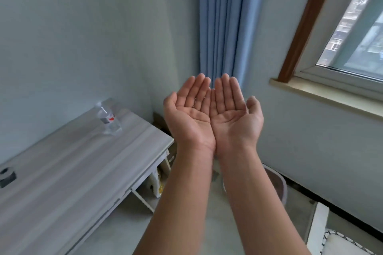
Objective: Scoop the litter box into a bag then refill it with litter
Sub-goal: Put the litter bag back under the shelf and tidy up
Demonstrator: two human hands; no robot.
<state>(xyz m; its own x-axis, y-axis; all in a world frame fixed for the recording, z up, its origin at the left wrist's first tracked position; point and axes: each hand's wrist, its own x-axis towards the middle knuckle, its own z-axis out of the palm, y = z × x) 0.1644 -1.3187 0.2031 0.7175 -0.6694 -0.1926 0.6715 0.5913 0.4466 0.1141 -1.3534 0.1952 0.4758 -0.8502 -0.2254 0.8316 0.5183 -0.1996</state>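
Holding anything, am I?

No. Your left hand [190, 118] and right hand [234, 118] are raised palms up in the middle of the view. Their little-finger edges touch, the fingers are straight and together, and both palms are bare (a shallow cupped shape).

And the litter box?

Low on the floor, mostly hidden behind your right forearm, the curved rim of a grey tub [277, 182] shows near the wall under the window sill [323, 95]. Whether it is the litter box cannot be told. To your left is a pale wood-grain table [72, 172]. A clear plastic bottle [108, 119] stands near its far end and a small dark object [7, 176] sits at the left edge. Under the table's far end is something white and yellow [157, 184], too blurred to name. A blue curtain [223, 16] hangs in the corner beyond your fingertips.
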